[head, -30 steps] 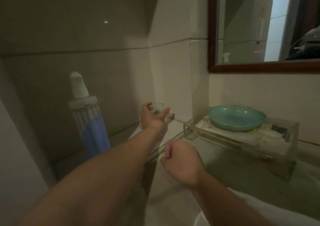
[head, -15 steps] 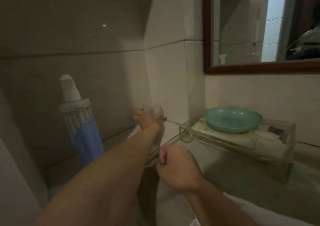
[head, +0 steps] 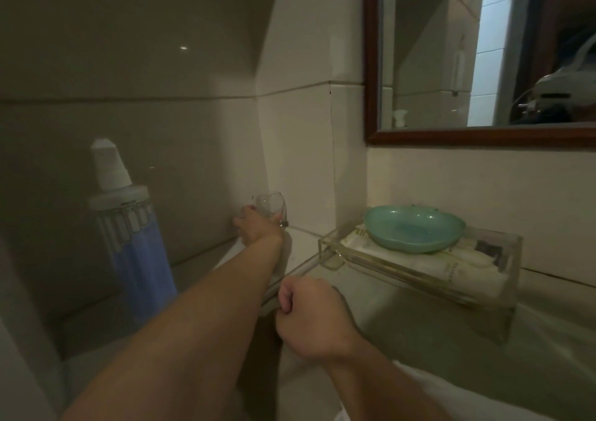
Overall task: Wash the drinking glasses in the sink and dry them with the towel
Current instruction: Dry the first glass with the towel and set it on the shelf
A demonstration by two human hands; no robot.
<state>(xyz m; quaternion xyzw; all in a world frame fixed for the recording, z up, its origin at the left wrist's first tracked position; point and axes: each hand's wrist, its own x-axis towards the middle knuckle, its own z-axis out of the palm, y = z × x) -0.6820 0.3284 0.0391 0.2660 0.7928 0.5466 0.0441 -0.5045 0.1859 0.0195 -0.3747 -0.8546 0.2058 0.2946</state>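
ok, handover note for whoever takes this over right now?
Left hand: grips a clear drinking glass in the far wall corner, at the shelf; resting or lifted, cannot tell.
Right hand: fingers curled, nothing seen in it, by the shelf's near edge.
Done: cannot tell whether this glass is washed or dried.
Left: sink and towel not clearly in view; find them, then wash and dry the glasses.

- Left hand (head: 258, 228): extended toward the wall corner, gripping a clear drinking glass (head: 270, 205).
- Right hand (head: 311, 319): fingers curled into a fist beside the left forearm.
- Teal dish (head: 414, 228): rests on a clear tray (head: 403, 270).
- Blue bottle (head: 135, 246): upright, at left.
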